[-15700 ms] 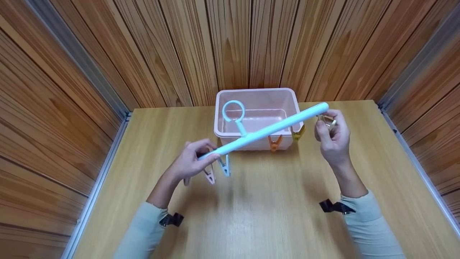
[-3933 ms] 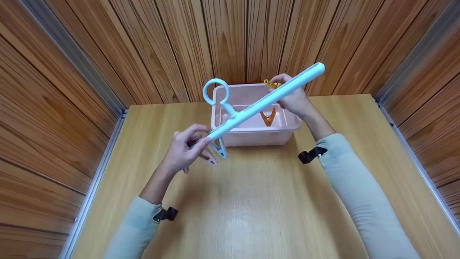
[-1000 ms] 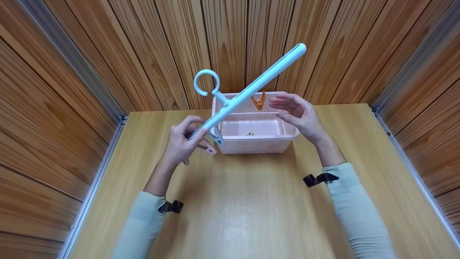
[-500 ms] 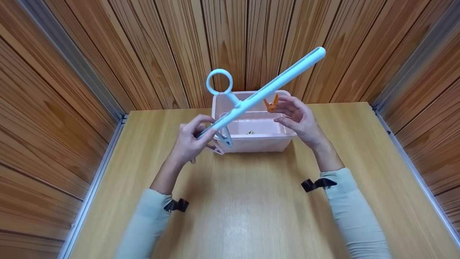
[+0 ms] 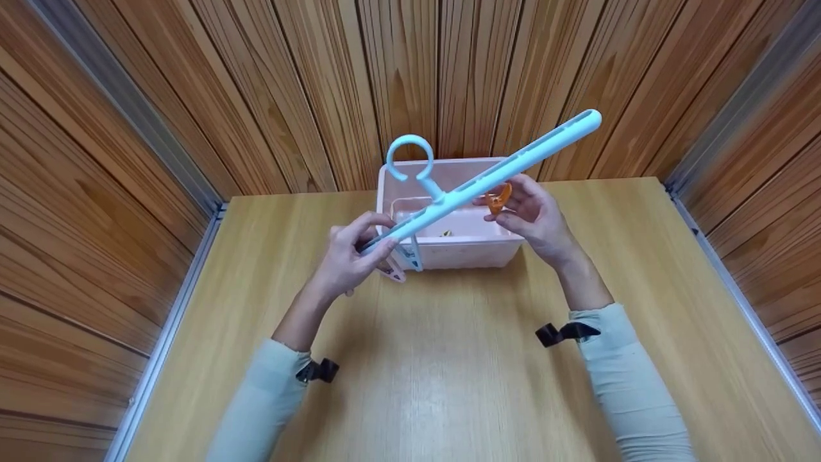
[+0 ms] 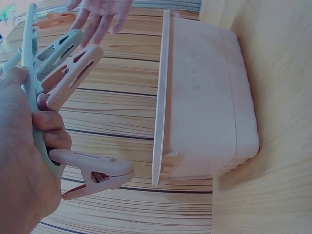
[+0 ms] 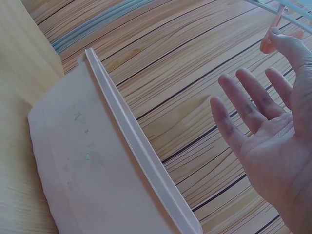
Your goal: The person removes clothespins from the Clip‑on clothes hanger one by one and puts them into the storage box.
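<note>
My left hand (image 5: 349, 253) grips one end of a light blue clothes hanger (image 5: 487, 183), held tilted up to the right over the bin. Near that hand, a light blue clip (image 6: 61, 51) and two pink clips, one beside it and another pink clip (image 6: 100, 170) lower down, hang from the bar. Further along hangs an orange clip (image 5: 498, 199). My right hand (image 5: 535, 218) is beside it, palm toward the clip, thumb tip right at it and the other fingers (image 7: 248, 105) extended and spread.
A pale pink plastic bin (image 5: 462, 253) stands at the back of the wooden table (image 5: 442, 359), under the hanger. A small yellow piece (image 5: 446, 233) lies inside it. Wood-plank walls (image 5: 410, 83) rise behind and at both sides.
Over the last second the hanger has shifted right, its raised end lowering, and its orange clip has come to the right hand. Earlier, the right hand held a yellow clip over the bin.
</note>
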Demonstrator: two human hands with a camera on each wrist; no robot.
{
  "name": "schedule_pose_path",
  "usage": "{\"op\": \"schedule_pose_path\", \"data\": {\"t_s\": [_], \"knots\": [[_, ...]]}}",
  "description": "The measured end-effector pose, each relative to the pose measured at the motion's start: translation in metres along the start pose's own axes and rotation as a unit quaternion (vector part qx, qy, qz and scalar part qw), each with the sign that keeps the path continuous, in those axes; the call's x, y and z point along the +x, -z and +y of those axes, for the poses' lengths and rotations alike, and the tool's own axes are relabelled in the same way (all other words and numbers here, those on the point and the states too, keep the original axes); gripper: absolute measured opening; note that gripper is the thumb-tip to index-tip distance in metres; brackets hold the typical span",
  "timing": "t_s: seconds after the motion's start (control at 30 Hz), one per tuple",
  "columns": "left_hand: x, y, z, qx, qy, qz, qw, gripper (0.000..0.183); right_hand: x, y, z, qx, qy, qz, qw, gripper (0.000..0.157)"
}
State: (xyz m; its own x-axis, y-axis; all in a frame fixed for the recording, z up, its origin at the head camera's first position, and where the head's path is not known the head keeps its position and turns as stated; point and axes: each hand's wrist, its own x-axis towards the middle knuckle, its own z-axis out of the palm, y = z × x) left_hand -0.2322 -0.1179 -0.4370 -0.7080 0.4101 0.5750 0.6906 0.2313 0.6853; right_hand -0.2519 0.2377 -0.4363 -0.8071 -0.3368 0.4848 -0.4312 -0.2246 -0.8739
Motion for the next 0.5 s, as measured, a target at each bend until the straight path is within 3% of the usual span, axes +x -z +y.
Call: {"op": "schedule_pose_path", "data": {"t_s": [0.5], "knots": [[-0.0028, -0.0057, -0.0006, -0.004, 0.006, -0.015, 0.9999, 0.022, -0.0077, -0.0062, -0.0049, -0.005, 0.008, -0.009, 1.0, 0.051]]}}
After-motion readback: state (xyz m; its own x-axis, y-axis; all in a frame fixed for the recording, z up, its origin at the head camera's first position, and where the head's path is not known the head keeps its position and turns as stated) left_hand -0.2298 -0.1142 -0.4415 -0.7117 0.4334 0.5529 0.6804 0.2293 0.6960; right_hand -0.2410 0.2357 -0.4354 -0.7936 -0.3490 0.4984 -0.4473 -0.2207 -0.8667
